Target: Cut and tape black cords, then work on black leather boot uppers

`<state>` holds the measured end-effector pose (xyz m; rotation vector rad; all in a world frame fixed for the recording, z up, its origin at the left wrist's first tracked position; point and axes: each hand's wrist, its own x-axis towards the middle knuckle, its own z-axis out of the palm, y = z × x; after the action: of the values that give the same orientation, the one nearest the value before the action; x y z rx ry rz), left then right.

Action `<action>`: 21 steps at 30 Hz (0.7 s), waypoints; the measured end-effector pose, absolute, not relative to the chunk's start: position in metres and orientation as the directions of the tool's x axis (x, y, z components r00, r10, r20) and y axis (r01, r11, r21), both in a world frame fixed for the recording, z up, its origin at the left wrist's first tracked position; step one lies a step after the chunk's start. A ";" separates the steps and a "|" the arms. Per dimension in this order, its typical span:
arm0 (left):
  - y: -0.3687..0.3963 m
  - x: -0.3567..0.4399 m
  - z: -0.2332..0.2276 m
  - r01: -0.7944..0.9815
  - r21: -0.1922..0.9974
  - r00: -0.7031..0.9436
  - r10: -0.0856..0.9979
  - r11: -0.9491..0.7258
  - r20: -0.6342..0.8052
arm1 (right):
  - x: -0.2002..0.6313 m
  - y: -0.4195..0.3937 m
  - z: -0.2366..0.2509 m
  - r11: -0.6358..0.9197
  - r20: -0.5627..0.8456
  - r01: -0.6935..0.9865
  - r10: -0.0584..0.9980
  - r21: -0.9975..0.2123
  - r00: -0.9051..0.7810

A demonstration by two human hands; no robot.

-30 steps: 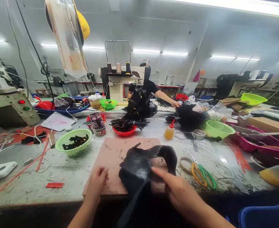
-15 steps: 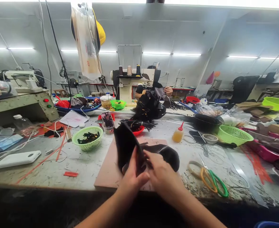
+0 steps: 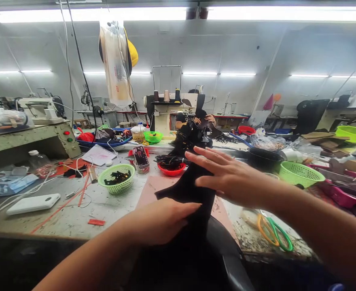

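A black leather-like piece [image 3: 193, 194] reaches from the pink board [image 3: 152, 184] down over the table's front edge; its near part looks glossy and rounded. My left hand [image 3: 161, 220] is closed on its left side, thumb on top, the other fingers mostly hidden. Above the far right part of the piece, my right hand [image 3: 226, 171] is open with its fingers spread. Whether its fingertips touch the piece I cannot tell.
A green basket [image 3: 117, 184] of small black parts and a red bowl [image 3: 172, 169] with black strips stand beyond the board. Scissors [image 3: 275, 234] lie to the right, a white power bank [image 3: 34, 204] to the left. Across the table, a person's hands [image 3: 206, 118] work at a sewing machine.
The black piece has come from upright above the board to lying lower and nearer me. My right hand has let go, risen and spread its fingers; my left hand has turned flatter.
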<state>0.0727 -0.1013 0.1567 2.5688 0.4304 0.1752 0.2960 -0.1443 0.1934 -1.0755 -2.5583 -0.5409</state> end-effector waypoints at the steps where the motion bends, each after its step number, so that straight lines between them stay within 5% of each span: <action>1: -0.102 0.071 0.161 0.316 0.492 0.924 0.381 -0.811 0.035 | 0.300 -0.144 0.201 0.665 0.399 0.703 0.591 0.251 -0.701; 7: -0.086 0.071 0.149 0.367 0.586 0.767 0.592 -0.722 0.248 | 0.290 -0.179 0.198 0.650 0.456 0.715 0.570 0.258 -0.683; 10: -0.082 0.074 0.129 0.433 0.677 0.703 0.693 -0.595 0.160 | 0.261 -0.206 0.170 0.532 0.432 0.710 0.564 0.461 -0.704; 12: -0.084 0.076 0.117 0.461 0.746 0.689 0.723 -0.481 0.040 | 0.246 -0.215 0.149 0.510 0.383 0.718 0.614 0.474 -0.690; 15: -0.091 0.079 0.106 0.366 0.872 0.692 0.721 -0.325 -0.022 | 0.234 -0.211 0.130 0.530 0.325 0.777 0.709 0.338 -0.626; 18: -0.099 0.080 0.103 0.240 0.926 0.672 0.739 -0.291 0.058 | 0.230 -0.200 0.123 0.541 0.457 0.822 0.695 0.177 -0.555; 21: -0.105 0.079 0.100 0.250 0.890 0.628 0.763 -0.381 0.151 | 0.227 -0.194 0.121 0.531 0.520 0.838 0.756 -0.129 -0.399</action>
<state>0.0794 -0.1048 0.1003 1.9292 0.8014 0.7021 0.2273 -0.1942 0.1212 -1.2903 -2.2462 -0.2063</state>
